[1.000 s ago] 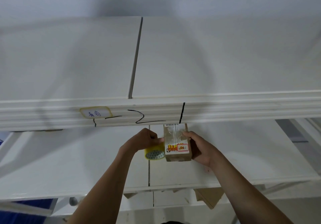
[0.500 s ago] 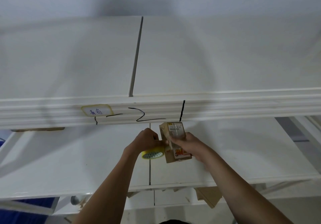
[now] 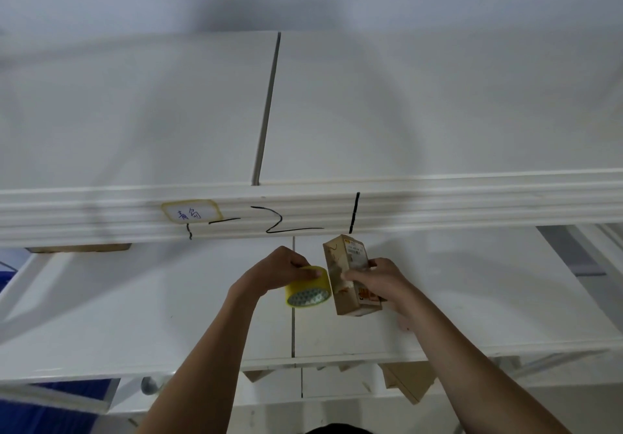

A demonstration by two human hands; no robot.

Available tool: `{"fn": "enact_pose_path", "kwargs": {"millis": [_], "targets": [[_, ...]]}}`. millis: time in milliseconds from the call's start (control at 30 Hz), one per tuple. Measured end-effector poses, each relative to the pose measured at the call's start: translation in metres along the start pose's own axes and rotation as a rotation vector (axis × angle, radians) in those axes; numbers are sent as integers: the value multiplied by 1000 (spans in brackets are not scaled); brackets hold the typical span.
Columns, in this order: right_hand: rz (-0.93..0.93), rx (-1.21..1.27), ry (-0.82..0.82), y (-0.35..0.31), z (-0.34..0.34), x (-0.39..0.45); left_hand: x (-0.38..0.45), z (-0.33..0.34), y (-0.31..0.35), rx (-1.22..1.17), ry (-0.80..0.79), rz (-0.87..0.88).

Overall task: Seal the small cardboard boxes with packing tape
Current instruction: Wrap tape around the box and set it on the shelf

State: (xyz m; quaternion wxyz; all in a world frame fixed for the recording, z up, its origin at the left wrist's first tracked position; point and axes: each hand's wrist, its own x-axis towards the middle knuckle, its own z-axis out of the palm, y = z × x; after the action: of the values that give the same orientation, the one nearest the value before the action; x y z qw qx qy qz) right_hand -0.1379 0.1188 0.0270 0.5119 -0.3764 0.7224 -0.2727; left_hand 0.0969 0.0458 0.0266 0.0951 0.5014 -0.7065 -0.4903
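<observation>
A small brown cardboard box [image 3: 347, 255] with printed labels stands tilted on the white table [image 3: 135, 315], just below the shelf edge. My right hand [image 3: 377, 280] grips it from the right, fingers curled over its top face and onto its left side. Clear tape shines on that side. My left hand [image 3: 279, 270] holds a yellow roll of packing tape [image 3: 308, 288] right beside the box's left side, thumb on the roll's rim. The roll's open core faces me.
A white upper shelf [image 3: 438, 204] with black marker lines and a handwritten label [image 3: 190, 213] overhangs the table just behind the hands. Cardboard pieces [image 3: 409, 379] show below the table's front edge. A brown board edge [image 3: 79, 248] peeks under the shelf at left.
The box has turned from lying label-up to tilted on edge, its side now facing left. My right hand moved over its top. The tape roll dropped slightly and sits against the box's side.
</observation>
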Motion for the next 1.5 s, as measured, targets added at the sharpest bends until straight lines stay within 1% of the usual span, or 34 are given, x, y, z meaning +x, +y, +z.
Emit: {"fn": "enact_pose_path", "kwargs": {"millis": [100,133,200,267,433,633,733,867,933,1067,1133,1233,1267,1333,1433,1500], "targets": [[-16,26,-9,1,-5,-2,4,3,-3,30,21,-26],[-18,46,-14,1,-6,-1,6,3,-5,91,44,-35],[-24,98,-25,0,-8,-1,7,2,-8,277,142,-72],[-36,134,-34,-1,-9,0,8,1,-11,355,191,-100],[-54,229,-90,-7,-11,-3,11,-1,-9,328,183,-109],[-53,325,-248,-4,-11,-5,16,11,-6,230,140,-89],[-46,447,-336,1,-6,-9,16,15,-1,179,120,-67],[-6,581,-347,7,1,-5,17,13,2,203,134,-44],[16,539,-337,6,3,-1,18,14,1,261,144,-57],[-4,51,-242,-10,7,-10,18,24,7,400,180,-94],[-53,-32,-175,-10,10,-8,20,28,9,394,231,-93],[-24,-14,-129,-5,11,-1,20,29,11,402,230,-78],[-5,4,-109,-4,10,0,19,28,10,361,214,-68],[27,62,-72,-2,9,1,15,22,10,255,144,-31],[62,137,-75,1,2,-1,8,10,6,143,-3,-17],[72,193,-89,0,-3,-3,4,3,2,58,-22,-24]]}}
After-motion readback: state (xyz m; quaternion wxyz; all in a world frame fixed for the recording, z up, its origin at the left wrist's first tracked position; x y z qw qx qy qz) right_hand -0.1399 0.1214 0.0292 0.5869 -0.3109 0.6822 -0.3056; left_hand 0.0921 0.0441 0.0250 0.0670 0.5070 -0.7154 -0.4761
